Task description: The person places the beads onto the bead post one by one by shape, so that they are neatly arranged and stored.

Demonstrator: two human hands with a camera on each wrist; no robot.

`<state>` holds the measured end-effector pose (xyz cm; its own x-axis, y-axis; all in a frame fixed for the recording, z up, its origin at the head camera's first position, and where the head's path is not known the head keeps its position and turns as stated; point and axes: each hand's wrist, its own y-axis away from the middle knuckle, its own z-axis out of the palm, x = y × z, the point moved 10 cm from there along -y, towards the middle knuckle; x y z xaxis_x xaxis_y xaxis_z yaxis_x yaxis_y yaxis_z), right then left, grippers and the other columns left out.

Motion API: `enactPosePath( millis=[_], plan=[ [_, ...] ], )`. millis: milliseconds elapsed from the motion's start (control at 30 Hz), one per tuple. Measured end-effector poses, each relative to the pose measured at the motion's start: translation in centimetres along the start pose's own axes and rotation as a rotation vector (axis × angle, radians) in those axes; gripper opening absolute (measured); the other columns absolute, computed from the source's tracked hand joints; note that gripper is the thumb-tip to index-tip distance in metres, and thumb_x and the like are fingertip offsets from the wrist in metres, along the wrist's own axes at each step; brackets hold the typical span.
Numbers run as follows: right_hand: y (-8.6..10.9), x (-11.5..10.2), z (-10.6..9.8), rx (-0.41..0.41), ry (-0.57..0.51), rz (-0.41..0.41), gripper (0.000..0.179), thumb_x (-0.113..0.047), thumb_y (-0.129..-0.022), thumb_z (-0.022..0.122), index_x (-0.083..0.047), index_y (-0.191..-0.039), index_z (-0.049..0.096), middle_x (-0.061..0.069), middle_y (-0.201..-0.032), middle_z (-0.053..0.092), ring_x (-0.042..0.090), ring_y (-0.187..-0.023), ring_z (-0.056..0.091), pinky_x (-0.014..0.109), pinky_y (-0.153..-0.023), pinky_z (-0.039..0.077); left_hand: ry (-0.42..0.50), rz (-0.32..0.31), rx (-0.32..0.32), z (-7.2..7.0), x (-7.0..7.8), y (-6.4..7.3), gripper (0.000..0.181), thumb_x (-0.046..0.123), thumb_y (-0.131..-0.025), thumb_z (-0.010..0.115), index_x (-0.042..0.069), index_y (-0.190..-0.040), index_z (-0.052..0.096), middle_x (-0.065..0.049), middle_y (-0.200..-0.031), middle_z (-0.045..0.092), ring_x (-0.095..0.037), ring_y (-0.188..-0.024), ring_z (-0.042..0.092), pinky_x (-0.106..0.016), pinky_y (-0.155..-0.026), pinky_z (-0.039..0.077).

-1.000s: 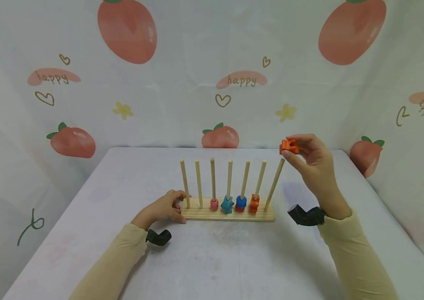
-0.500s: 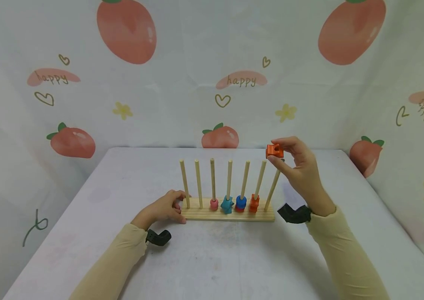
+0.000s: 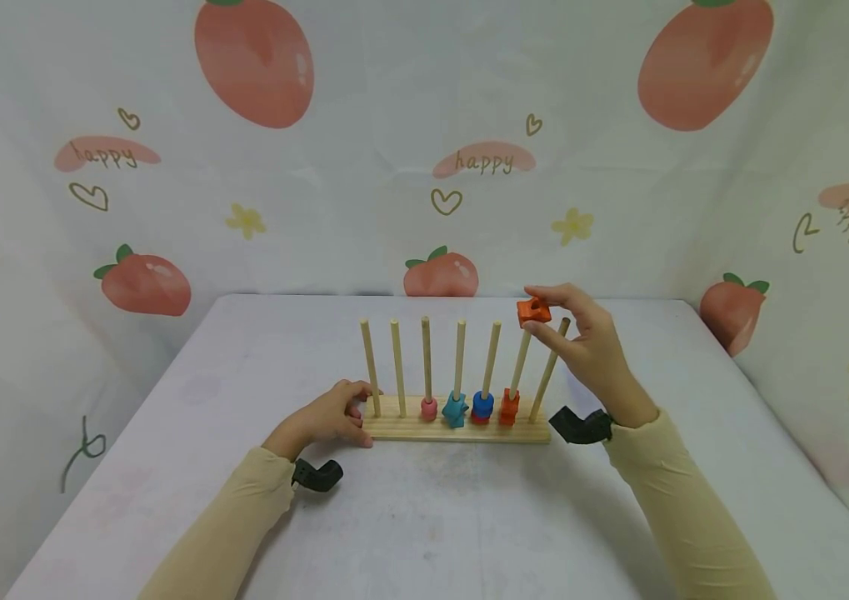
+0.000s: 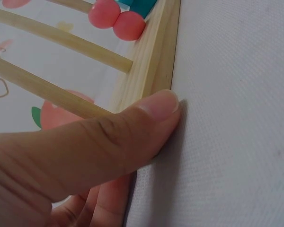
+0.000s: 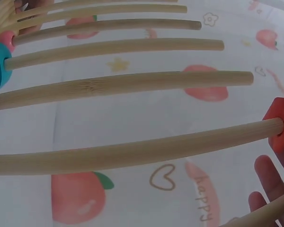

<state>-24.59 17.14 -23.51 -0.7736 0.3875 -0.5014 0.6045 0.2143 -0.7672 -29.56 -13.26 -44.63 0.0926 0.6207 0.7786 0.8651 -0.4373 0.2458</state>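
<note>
My right hand [image 3: 592, 350] pinches an orange notched bead [image 3: 532, 312] at the top of the second peg from the right. In the right wrist view, that peg's tip meets the hole of the orange bead [image 5: 274, 112]. My left hand [image 3: 328, 419] grips the left end of the wooden peg stand [image 3: 424, 432]; the left wrist view has the thumb [image 4: 161, 105] against its front edge, other fingers mostly hidden. Lower on the same peg as the held bead sits another orange piece [image 3: 509, 407]. Pink beads [image 4: 128, 26], a teal piece [image 3: 455, 410] and a blue bead [image 3: 482, 405] sit on neighbouring pegs.
Several upright wooden pegs rise from the stand, including the rightmost peg [image 3: 548, 371] close beside my right hand. Under the blue bead shows a red one [image 3: 480, 420]. A white cloth [image 3: 424, 517] covers the table, and a fruit-printed curtain [image 3: 349, 208] hangs behind.
My right hand has moved left and slightly down with the orange bead, from above the rightmost peg to the top of the second from the right. My left hand has stayed put.
</note>
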Motion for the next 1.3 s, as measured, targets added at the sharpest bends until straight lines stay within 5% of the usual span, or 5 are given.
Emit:
enactPosePath(
  millis=[1300],
  plan=[
    [0.05,0.05,0.27,-0.036,-0.106,-0.036,0.057,0.020,-0.069,0.072,0.004,-0.123,0.060,0.018,-0.107,0.063,0.010,-0.106,0.057,0.022,-0.097,0.041,0.011,0.009,-0.007,0.03,-0.23,-0.14,0.073,0.008,-0.065,0.088,0.000,-0.127,0.049,-0.013,-0.111,0.042,-0.020,-0.089,0.045,-0.031,-0.074,0.041]
  ],
)
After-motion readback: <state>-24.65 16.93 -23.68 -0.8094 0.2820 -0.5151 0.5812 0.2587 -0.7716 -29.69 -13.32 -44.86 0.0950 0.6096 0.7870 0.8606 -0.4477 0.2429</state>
